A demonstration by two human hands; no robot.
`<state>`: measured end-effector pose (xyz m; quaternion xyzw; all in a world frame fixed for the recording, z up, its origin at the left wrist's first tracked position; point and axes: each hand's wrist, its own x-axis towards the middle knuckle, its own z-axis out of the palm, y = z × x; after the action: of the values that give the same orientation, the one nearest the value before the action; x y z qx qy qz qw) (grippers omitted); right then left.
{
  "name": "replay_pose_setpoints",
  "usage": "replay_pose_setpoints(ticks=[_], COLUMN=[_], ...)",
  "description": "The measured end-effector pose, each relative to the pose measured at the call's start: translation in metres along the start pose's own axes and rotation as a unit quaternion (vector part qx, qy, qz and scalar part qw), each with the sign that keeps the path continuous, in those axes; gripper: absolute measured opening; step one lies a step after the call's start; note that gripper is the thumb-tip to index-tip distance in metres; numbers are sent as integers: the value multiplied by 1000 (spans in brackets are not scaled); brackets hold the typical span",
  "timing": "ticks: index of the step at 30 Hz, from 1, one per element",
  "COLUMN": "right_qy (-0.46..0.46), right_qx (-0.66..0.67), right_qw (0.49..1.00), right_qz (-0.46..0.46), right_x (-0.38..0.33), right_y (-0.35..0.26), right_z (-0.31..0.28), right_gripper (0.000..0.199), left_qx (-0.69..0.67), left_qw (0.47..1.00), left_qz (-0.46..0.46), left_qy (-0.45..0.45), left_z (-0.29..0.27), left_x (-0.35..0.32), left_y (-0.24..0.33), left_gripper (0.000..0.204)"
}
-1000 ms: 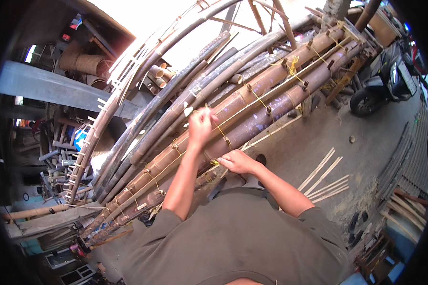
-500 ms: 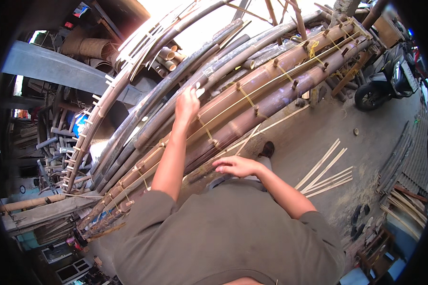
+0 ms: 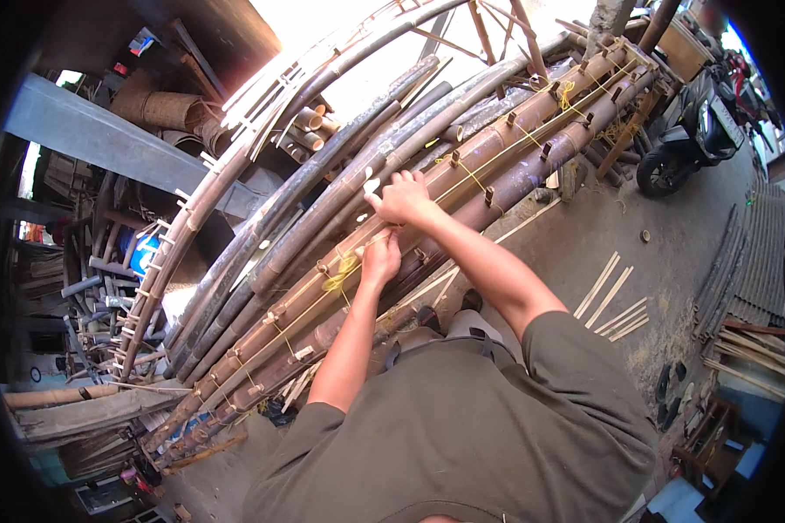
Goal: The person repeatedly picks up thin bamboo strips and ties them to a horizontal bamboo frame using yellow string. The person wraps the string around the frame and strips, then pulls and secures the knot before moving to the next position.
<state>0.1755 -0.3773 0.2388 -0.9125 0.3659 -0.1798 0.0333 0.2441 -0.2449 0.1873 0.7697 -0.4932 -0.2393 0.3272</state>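
My left hand [image 3: 381,258] is closed at the long brown bamboo poles [image 3: 506,139], its fingers pointing up. Just above it, my right hand [image 3: 403,200] has its fingers curled over the upper pole. What either hand pinches is hidden, though thin strands show near the fingers. Beside my left hand a bundle of yellow cord [image 3: 341,274] hangs on the pole. Short wooden pegs [image 3: 454,158] stick out along the poles, and yellow cord lashes the two poles together at intervals. A small white piece [image 3: 371,186] shows next to my right fingertips.
More bamboo poles [image 3: 323,166] lie behind, below a curved rail [image 3: 167,228] with pale rungs. Split bamboo strips [image 3: 608,288] lie on the floor [image 3: 584,235] at right. A motorcycle [image 3: 693,139] stands at far right. Bamboo offcuts and rolled sheets [image 3: 171,112] fill the left.
My right hand has moved up and forward from near my body to the poles. My left hand has come down and right, and is now below the right one. The view has shifted slightly.
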Motion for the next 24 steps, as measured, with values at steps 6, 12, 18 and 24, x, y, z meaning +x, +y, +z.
replay_pose_setpoints(ticks=[6, 12, 18, 24], right_qy=[-239, -290, 24, 501], right_qx=[660, 601, 900, 757], right_qw=[703, 744, 432, 90], right_qz=[-115, 31, 50, 410], right_x=[-50, -180, -217, -400], right_y=[-5, 23, 113, 169], right_z=[-126, 1, -68, 7], right_gripper=[46, 52, 44, 41], left_qx=[85, -52, -159, 86], left_qw=[996, 996, 971, 995], left_qz=[-33, -23, 15, -30], left_qy=[10, 66, 178, 43], left_z=[-8, -6, -51, -30], left_x=[-10, 2, 106, 136], left_y=[7, 16, 65, -60], left_gripper=[33, 23, 24, 32])
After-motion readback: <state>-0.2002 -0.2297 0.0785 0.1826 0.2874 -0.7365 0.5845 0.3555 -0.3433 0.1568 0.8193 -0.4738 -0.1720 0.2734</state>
